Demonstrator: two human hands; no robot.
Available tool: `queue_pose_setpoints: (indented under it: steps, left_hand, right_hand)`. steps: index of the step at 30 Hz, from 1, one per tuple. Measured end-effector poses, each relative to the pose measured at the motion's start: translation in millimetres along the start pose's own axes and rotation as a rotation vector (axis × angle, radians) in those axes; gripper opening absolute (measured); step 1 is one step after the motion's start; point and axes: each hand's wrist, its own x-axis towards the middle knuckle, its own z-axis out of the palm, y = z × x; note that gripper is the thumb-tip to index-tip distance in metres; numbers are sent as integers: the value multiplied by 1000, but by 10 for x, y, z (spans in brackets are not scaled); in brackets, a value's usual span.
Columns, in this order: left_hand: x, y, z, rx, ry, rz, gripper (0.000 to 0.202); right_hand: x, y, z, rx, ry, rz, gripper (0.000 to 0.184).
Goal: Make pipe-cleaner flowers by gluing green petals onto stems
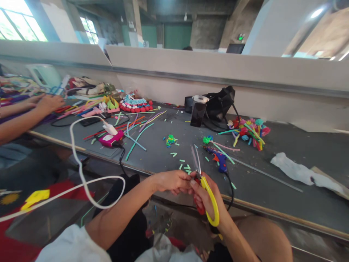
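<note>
My right hand (207,194) is closed around a pair of scissors (209,200) with yellow and red handles. The blades point up and away over the table edge, slightly parted. My left hand (174,181) has its fingers pinched together, touching my right fingertips beside the scissors' pivot. Whatever it holds is too small or hidden to make out. Just beyond my hands lie short pale green cut pieces (187,167) and a small heap of green, blue and yellow bits (171,140). A blue glue gun (222,162) rests to the right, near a green pompom-like flower (207,139).
A black bag (222,103) with a phone (198,114) leaning on it stands at the back. Colourful pipe-cleaner flowers (252,133) lie to its right. A white cable (79,156) loops from a pink power adapter (111,139). At left, another person's hands (50,103) work among pipe cleaners.
</note>
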Motion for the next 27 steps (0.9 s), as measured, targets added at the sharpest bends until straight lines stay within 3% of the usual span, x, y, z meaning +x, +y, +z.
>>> queue_pose_setpoints:
  steps: [3, 13, 18, 27]
  left_hand:
    - [22, -41, -18, -41, -39, -16, 51]
    - [26, -56, -42, -167, -63, -44, 46]
    - [7, -60, -41, -161, -129, -47, 42]
    - [-16, -27, 35, -166, -101, -56, 40]
  right_hand:
    - [-7, 11, -3, 28, -5, 47, 45]
    - [-27, 73, -88, -93, -97, -14, 42]
    - [-82, 96, -143, -174, -133, -131, 37]
    - [-77, 9, -96, -299, -21, -335, 16]
